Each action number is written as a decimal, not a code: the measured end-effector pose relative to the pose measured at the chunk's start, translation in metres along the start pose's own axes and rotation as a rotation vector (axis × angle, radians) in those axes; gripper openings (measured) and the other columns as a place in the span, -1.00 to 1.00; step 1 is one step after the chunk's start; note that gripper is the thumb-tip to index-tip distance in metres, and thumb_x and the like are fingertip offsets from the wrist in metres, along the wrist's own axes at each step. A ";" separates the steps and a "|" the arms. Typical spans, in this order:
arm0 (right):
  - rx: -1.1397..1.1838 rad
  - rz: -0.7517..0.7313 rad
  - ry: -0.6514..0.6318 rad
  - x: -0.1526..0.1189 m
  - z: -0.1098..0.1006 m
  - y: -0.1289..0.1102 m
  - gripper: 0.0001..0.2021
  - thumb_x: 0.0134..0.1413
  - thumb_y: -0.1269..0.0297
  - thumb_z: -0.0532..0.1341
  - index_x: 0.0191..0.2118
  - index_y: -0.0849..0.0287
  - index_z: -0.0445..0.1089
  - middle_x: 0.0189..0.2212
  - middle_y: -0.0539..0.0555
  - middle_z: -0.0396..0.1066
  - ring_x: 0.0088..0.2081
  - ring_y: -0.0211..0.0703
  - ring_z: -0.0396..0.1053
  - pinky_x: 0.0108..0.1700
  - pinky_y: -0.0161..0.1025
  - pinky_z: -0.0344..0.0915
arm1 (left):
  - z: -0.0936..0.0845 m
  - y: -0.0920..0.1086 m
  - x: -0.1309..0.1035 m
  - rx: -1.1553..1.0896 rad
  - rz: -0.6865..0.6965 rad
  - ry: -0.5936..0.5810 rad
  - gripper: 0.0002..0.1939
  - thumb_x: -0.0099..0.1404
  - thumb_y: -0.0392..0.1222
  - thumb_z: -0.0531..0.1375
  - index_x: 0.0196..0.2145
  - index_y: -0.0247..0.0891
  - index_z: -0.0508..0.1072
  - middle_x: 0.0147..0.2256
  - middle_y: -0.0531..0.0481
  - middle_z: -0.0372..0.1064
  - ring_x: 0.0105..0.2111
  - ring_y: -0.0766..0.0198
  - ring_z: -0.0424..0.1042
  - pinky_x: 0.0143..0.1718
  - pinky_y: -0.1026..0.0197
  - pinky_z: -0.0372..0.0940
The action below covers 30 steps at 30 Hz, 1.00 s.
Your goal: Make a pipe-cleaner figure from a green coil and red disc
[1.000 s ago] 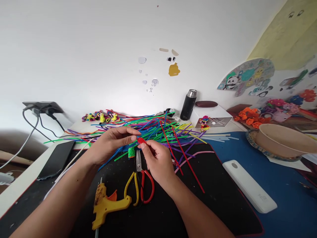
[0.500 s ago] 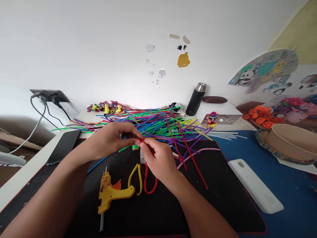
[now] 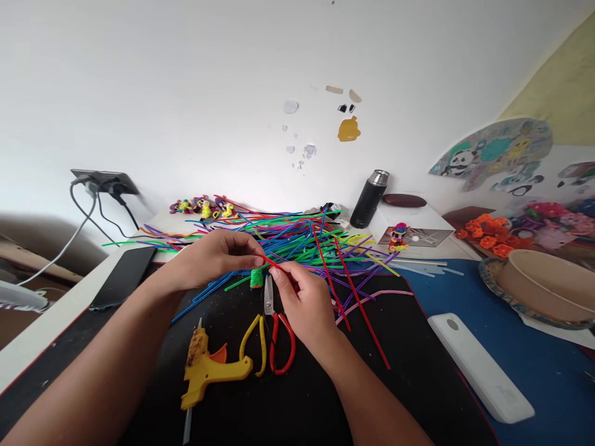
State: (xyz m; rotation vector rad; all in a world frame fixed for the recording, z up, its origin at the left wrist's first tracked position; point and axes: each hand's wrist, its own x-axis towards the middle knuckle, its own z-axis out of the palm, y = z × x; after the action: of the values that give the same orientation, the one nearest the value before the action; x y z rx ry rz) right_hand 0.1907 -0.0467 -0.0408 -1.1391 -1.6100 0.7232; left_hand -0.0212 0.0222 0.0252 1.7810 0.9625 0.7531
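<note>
A short red pipe cleaner [image 3: 270,262] runs between my two hands above the black mat. My left hand [image 3: 222,257] pinches one end between thumb and fingers. On its other end my right hand [image 3: 303,296] is closed, thumb against forefinger. Just below the fingers stands a small green coil [image 3: 256,277] with an orange lower edge. Scissors [image 3: 268,300] with red handles lie beneath my right hand, beside yellow-handled pliers [image 3: 253,347]. A yellow glue gun [image 3: 199,368] with a glue stick in it rests below my left forearm.
Behind the hands spreads a heap of coloured pipe cleaners [image 3: 297,238]; two red ones [image 3: 360,297] stick out onto the mat. A phone [image 3: 123,279] lies left, a white power bank [image 3: 481,368] right. A black flask [image 3: 369,199] and small figures [image 3: 202,207] stand near the wall.
My hands have drawn slightly apart, so more of the red pipe cleaner shows between them. The green coil and scissor blades are less covered. The whole view has shifted a little.
</note>
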 end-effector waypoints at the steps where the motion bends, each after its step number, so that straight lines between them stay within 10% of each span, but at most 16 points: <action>1: 0.009 -0.006 0.009 0.000 0.000 0.000 -0.73 0.51 0.10 0.20 -0.14 0.09 0.61 -0.34 0.07 0.63 -0.35 -0.09 0.52 -0.29 -0.22 0.27 | 0.000 -0.001 0.001 -0.028 0.000 0.006 -0.81 0.21 -0.01 0.51 -0.33 -0.17 0.76 -0.40 -0.13 0.65 -0.40 0.12 0.53 -0.34 0.22 0.39; 30: 0.343 0.170 -0.117 -0.004 0.008 0.000 -0.51 0.51 -0.15 0.15 -0.13 0.16 0.64 -0.65 -0.10 0.30 -0.67 -0.31 0.25 -0.57 -0.36 0.15 | 0.038 -0.004 0.009 -0.748 -0.165 0.146 -0.65 -0.08 -0.08 0.68 -0.43 -0.32 0.72 -0.50 -0.03 0.49 -0.49 0.35 0.38 -0.45 0.35 0.33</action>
State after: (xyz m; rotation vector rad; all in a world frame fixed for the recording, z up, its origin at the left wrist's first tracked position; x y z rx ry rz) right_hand 0.1831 -0.0503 -0.0447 -1.0020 -1.4246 1.1483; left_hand 0.0130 0.0146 0.0080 0.9968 0.7655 0.9846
